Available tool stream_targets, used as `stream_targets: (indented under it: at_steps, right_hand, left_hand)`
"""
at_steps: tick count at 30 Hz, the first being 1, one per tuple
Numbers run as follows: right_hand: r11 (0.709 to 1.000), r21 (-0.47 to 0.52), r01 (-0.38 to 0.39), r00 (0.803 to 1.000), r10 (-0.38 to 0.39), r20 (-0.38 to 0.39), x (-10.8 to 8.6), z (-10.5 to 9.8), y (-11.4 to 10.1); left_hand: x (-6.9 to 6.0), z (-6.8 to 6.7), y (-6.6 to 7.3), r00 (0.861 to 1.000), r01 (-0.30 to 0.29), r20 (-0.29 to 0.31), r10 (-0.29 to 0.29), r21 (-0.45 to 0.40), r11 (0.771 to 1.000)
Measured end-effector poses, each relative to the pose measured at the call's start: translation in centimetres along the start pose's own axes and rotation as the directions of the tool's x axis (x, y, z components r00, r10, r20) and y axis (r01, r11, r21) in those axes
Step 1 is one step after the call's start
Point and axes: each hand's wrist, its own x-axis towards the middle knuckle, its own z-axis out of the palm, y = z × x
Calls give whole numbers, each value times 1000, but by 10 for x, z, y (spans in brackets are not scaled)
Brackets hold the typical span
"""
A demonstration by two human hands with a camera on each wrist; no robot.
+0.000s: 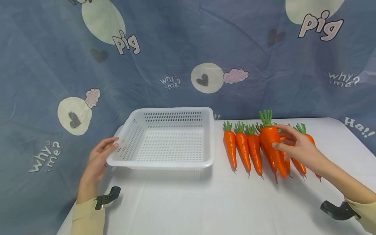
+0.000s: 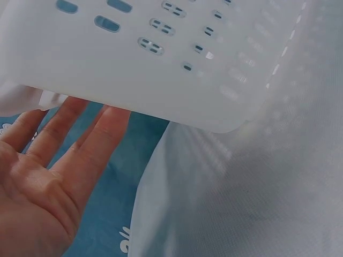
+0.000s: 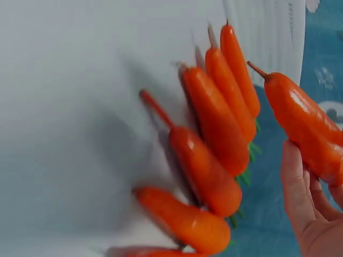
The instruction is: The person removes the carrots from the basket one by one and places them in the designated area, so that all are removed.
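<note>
On the left, a white plastic basket [image 1: 173, 164] with slotted walls stands on the table. My left hand [image 1: 101, 155] holds its left rim; in the left wrist view the fingertips disappear behind the basket's edge. My right hand [image 1: 301, 148] grips an orange carrot [image 1: 269, 138] with green stubby tops, thumb in front and fingers at its right side. That carrot is raised above the others, its thin root tip pointing down in the head view. Several more carrots [image 1: 242, 148] lie side by side to the right of the basket, some partly hidden behind the held carrot and hand.
A white cloth [image 1: 188, 202] covers the table. Behind it hangs a blue printed curtain [image 1: 164, 42], which also shows along the left side. Shadows of the raised carrot and hand fall on the cloth. A black device [image 1: 108, 197] is strapped to each wrist.
</note>
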Motion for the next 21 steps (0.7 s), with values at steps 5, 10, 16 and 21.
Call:
stream_targets:
  at_steps: [5, 10, 16, 21]
  right_hand:
    - [999, -44, 19, 1000, -20, -24, -7, -8, 8]
    - [996, -87, 9, 999, -13, -51, -14, -16, 16]
    - [992, -127, -20, 997, 10, -81, -19, -28, 25]
    - [982, -182, -60, 994, 42, -103, -21, -39, 31]
  left_hand:
    - [-2, 1, 2, 1000, 8, -3, -8, 10, 1000]
    - [-3, 2, 3, 1000, 13, -6, -13, 10, 1000]
    - [-2, 2, 2, 1000, 2, -4, -2, 14, 1000]
    - [-2, 2, 2, 1000, 1, -5, -1, 18, 1000]
